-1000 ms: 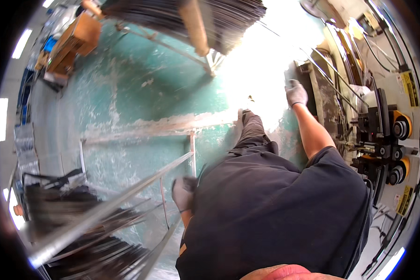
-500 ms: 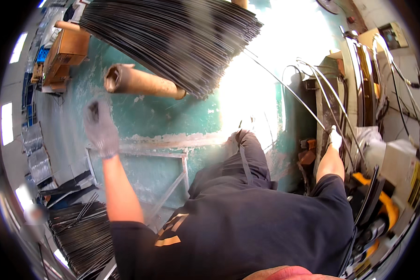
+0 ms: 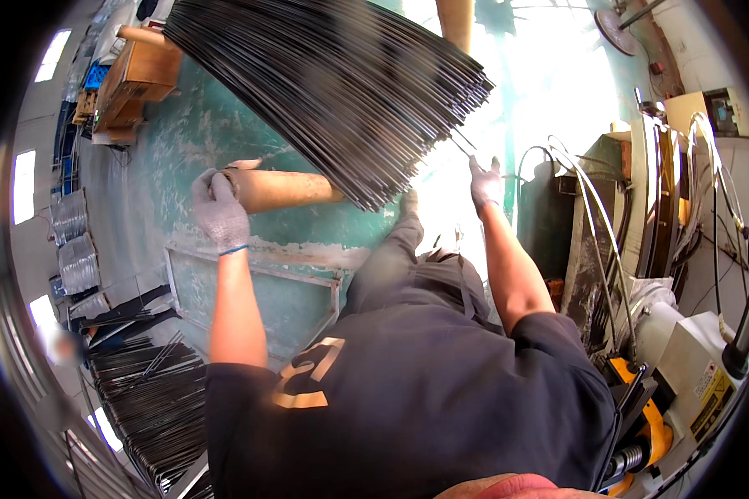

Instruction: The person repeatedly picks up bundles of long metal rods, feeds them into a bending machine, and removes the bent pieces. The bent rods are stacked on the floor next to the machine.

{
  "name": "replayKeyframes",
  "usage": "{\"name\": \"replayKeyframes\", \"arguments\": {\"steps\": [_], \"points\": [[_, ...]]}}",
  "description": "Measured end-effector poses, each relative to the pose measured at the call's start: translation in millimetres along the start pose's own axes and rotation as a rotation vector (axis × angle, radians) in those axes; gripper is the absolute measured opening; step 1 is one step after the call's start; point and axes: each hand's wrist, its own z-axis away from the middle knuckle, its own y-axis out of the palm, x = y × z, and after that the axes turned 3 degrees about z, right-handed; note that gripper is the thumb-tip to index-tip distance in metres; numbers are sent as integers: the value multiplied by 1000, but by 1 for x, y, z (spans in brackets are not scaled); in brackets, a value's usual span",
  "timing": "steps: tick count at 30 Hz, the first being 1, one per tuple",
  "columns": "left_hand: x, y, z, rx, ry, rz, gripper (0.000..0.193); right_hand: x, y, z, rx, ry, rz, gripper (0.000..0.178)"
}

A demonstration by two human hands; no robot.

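A large bundle of thin black metal rods (image 3: 333, 100) lies at the top middle, with uneven ends toward me. Beneath its near end is a brown cardboard tube (image 3: 287, 190). My left hand (image 3: 222, 212), in a grey knitted glove, is closed with its fingers curled over the tube's left end. To the right of the bundle, my right hand (image 3: 485, 185), in a pale glove, reaches forward. The end of a thin rod (image 3: 463, 141) sticking out of the bundle is at its thumb-side fingertips, while other fingers stand apart. Glare makes that grip hard to see.
A second tube (image 3: 456, 25) stands out behind the bundle. Pale cables (image 3: 595, 208) hang by machinery (image 3: 674, 333) on the right. At lower left lies another pile of black rods (image 3: 154, 407), near a low metal frame (image 3: 258, 274). Cardboard boxes (image 3: 137, 83) are stacked at far left.
My right hand has come left to the bundle, and far less of the rod now sticks out. My left hand has moved right and closed on the tube's end.
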Motion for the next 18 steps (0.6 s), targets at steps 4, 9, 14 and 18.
{"name": "replayKeyframes", "arguments": {"steps": [4,9,14,18], "points": [[-3,-4,7,-42,-20,32,27,123,37,26,-118,-409,339,79],[-26,-3,13,-57,-117,171,24,200,91,39,201,-671,618,88],[-17,-3,9,-87,-113,141,22,217,149,44,129,-638,882,88],[-12,-4,8,-82,-139,103,20,202,159,38,252,-684,968,71]]}}
